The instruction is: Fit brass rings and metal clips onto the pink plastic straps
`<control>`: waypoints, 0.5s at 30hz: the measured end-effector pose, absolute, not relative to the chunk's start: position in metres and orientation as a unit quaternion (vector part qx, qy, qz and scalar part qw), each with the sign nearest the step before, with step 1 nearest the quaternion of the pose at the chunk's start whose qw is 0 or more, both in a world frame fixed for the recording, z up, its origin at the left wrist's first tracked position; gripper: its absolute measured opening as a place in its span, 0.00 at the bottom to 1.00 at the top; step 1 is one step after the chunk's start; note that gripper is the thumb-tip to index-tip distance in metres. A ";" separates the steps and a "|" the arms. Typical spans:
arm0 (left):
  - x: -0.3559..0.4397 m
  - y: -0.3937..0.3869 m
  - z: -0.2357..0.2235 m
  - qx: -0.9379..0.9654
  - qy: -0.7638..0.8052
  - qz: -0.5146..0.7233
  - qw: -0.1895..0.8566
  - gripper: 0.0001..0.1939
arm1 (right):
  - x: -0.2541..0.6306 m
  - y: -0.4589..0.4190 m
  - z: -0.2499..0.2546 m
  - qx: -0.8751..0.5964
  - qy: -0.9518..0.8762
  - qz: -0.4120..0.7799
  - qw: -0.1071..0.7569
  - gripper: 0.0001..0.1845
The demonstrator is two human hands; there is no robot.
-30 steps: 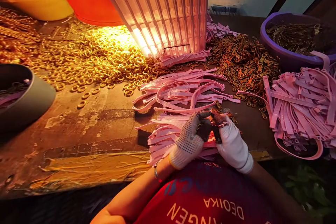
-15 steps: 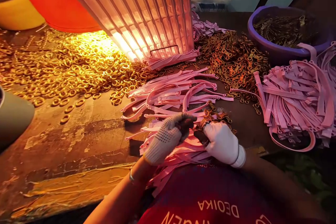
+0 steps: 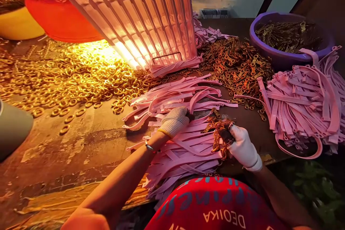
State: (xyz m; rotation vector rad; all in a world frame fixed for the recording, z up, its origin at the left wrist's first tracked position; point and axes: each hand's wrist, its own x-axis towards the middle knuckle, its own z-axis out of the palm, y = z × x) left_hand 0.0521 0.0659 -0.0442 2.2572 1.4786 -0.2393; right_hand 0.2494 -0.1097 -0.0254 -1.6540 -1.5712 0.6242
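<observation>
One gloved right hand (image 3: pixel 242 147) has its dark fingertips among some small brass links (image 3: pixel 216 145); I can't tell if it grips any. Apart from it, a bit farther off, the left hand (image 3: pixel 175 120) rests over pink straps (image 3: pixel 183 158) on the table (image 3: pixel 99 143). Its fingertips are hidden from me. Past them lie gold rings (image 3: pixel 91 68), then a purple tub (image 3: pixel 285 58).

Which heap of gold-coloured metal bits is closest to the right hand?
The small link heap at the right hand, by the ends of pink straps. The bigger link heap lies farther back; the ring heap lies farther left.
</observation>
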 end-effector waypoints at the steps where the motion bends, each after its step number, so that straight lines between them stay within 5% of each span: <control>1: 0.052 0.065 -0.043 0.816 0.532 -0.086 0.210 0.13 | 0.253 -0.112 -0.028 -0.651 -0.608 0.244 0.384 0.07; 7: 0.037 0.058 -0.031 0.832 0.532 -0.053 0.148 0.13 | 0.276 -0.126 -0.042 -0.671 -0.605 0.209 0.373 0.09; 15: -0.053 0.032 -0.022 0.862 0.492 -0.103 -0.063 0.20 | 0.297 -0.145 -0.059 -0.702 -0.603 0.129 0.356 0.12</control>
